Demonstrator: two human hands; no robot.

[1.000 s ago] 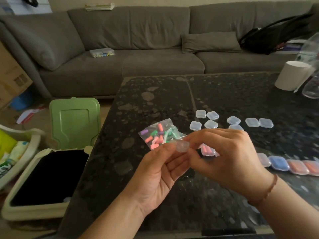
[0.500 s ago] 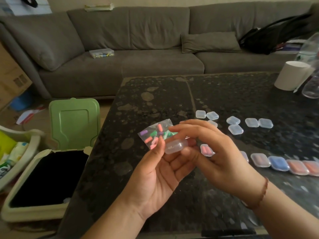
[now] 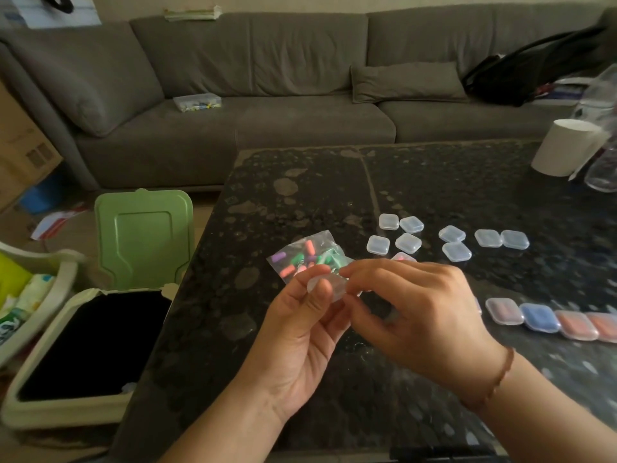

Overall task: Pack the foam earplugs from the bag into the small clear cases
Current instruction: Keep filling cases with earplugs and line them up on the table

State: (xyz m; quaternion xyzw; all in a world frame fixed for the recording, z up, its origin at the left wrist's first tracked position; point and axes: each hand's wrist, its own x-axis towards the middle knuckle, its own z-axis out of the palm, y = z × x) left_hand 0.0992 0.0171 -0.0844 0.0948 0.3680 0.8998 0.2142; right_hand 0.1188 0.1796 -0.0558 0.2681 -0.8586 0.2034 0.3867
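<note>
A small clear case (image 3: 329, 286) is held above the dark table (image 3: 434, 182) between both hands. My left hand (image 3: 300, 332) grips it from below with thumb and fingers. My right hand (image 3: 410, 315) pinches its right side with the fingertips. Just behind the hands lies the clear bag (image 3: 300, 259) of coloured foam earplugs. Several empty clear cases (image 3: 409, 242) are scattered behind it. A row of filled cases (image 3: 541, 317) with pink and blue earplugs runs along the right. Whether the held case has anything inside is hidden.
An open bin with a raised green lid (image 3: 143, 235) stands at the table's left edge. A white cup (image 3: 564, 147) and a clear bottle (image 3: 604, 168) sit at the far right corner. The grey sofa (image 3: 267, 105) lies beyond.
Both hands have turned the clear case between them and shifted slightly toward the bag. My right fingers moved from over the case to its right side.
</note>
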